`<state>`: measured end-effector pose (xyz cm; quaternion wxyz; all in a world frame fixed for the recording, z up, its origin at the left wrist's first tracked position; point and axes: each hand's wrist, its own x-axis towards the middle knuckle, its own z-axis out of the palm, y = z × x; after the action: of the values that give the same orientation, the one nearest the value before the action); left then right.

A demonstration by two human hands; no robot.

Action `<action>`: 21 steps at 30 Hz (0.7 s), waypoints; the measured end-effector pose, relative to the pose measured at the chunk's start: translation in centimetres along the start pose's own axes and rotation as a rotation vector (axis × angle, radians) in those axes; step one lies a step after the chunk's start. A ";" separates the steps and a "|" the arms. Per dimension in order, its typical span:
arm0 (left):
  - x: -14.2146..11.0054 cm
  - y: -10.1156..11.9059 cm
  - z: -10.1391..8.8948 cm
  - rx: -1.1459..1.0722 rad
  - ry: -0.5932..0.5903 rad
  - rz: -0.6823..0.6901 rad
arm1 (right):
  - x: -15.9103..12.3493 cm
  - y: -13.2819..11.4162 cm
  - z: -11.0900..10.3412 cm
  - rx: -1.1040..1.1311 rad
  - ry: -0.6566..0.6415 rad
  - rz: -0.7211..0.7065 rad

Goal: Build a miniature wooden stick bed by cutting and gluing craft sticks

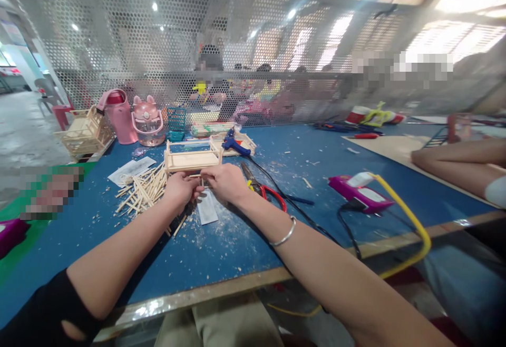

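My left hand [179, 189] and my right hand [225, 181] meet at the middle of the blue table [221, 252], fingers pinched on a thin wooden stick [198, 177] held between them. Just beyond the hands stands a small frame built of wooden sticks [192, 158]. A loose pile of wooden sticks [142, 189] lies to the left of my left hand. A silver bangle [285, 235] sits on my right wrist. A white paper slip [206, 211] lies under my hands.
Red-handled cutters [269, 194], a blue glue gun [235, 145] with black cord, a magenta device [358, 191] with yellow cable, pink bottles [132, 115], a stick basket [85, 133]. Another person's arm [454, 165] rests at right. A perforated screen [253, 57] backs the table.
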<state>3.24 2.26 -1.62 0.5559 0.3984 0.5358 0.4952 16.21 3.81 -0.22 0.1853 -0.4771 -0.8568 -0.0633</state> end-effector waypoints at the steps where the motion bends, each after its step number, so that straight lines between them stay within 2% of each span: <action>1: -0.1 0.0 0.0 0.000 0.002 0.000 | 0.0 0.0 0.0 -0.002 -0.005 0.007; 15: -0.3 0.4 0.1 -0.012 -0.013 -0.018 | 0.2 -0.5 -0.6 -0.033 -0.053 0.041; 21: -0.3 0.4 -0.1 -0.006 -0.012 -0.018 | 0.0 -0.5 -0.3 -0.028 -0.027 0.022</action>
<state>3.11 2.06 -1.24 0.5647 0.3947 0.5345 0.4895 15.85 3.46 0.10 0.1676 -0.4898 -0.8530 -0.0665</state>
